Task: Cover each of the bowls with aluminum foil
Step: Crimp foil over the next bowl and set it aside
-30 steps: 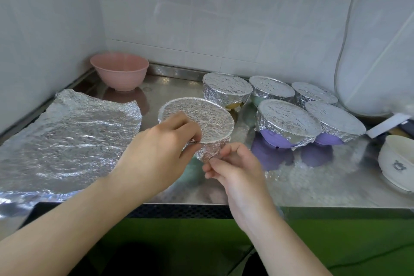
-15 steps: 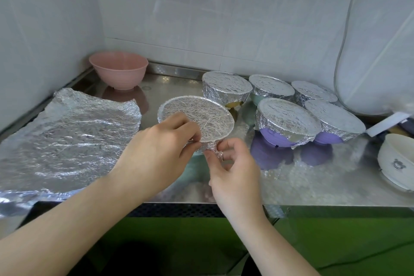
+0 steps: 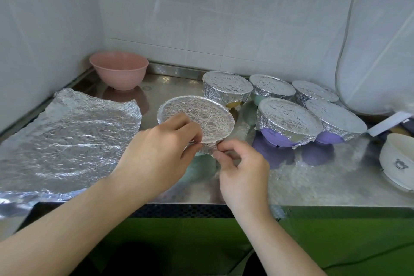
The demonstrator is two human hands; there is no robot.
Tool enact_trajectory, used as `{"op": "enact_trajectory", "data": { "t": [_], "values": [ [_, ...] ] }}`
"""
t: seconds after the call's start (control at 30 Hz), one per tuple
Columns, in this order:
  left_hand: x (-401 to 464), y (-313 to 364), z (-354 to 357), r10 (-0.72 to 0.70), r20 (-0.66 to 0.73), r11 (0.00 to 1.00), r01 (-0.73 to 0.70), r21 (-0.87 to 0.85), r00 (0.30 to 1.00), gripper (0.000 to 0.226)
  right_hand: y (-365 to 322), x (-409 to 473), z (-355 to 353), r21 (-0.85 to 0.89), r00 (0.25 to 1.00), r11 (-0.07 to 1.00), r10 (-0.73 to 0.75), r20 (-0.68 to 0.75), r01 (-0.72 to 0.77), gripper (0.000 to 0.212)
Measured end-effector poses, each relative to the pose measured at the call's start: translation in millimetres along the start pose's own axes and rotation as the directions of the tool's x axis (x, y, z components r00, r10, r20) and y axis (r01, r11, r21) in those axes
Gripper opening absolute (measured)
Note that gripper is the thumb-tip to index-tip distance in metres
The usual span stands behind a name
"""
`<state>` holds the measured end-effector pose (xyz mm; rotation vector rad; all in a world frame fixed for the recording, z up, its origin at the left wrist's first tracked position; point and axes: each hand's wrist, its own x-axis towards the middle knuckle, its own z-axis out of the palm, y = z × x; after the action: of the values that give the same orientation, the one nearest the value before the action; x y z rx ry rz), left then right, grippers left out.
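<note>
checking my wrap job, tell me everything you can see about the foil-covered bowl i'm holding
The foil-covered bowl is round, its top sealed by a flat, finely crinkled silver sheet with a raised rim edge. Foil folds down its near side; a bit of pale green bowl shows beneath. It sits near the front of the steel counter, apart from the five other covered bowls. The left hand pinches the foil at the near rim, and the right hand pinches the fold just beside it.

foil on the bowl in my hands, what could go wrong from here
1. The foil is thin and stretched taut; the right hand pinching its edge could tear it.
2. The left hand steadies the green bowl near the counter's front edge; a hard tug might tip it.
3. The pink bowl and white bowl could be missed.
</note>
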<state>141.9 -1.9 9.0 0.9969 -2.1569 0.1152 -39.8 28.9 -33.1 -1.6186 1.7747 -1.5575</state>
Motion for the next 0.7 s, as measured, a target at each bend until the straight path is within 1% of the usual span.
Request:
{"op": "enact_trajectory", "data": {
  "t": [0.1,0.23,0.43,0.57,0.7],
  "values": [
    [0.7,0.0,0.2,-0.002,0.001,1.000,0.002,0.000,1.000,0.008,-0.2,4.9,-4.9,0.040,0.998,0.999,0.024,0.049,-0.026,0.028],
    [0.7,-0.4,-0.2,0.001,0.009,1.000,-0.001,-0.005,1.000,0.010,1.7,9.7,-6.9,0.059,0.997,0.998,0.009,0.079,-0.013,0.030],
    [0.7,-0.9,-0.5,-0.006,0.014,1.000,0.006,-0.007,1.000,0.012,1.4,10.7,-10.0,0.048,0.994,0.999,-0.020,0.112,0.014,0.023],
    [1.1,-1.2,-0.5,-0.001,0.014,1.000,0.001,-0.010,1.000,0.010,-3.2,7.1,-9.9,0.024,0.996,0.999,-0.032,0.080,0.030,0.020],
    [0.9,-1.4,-0.3,0.003,0.012,1.000,-0.003,-0.007,1.000,0.008,-3.8,7.9,-8.8,-0.010,0.997,1.000,0.024,0.070,-0.023,0.020]
  ]
}}
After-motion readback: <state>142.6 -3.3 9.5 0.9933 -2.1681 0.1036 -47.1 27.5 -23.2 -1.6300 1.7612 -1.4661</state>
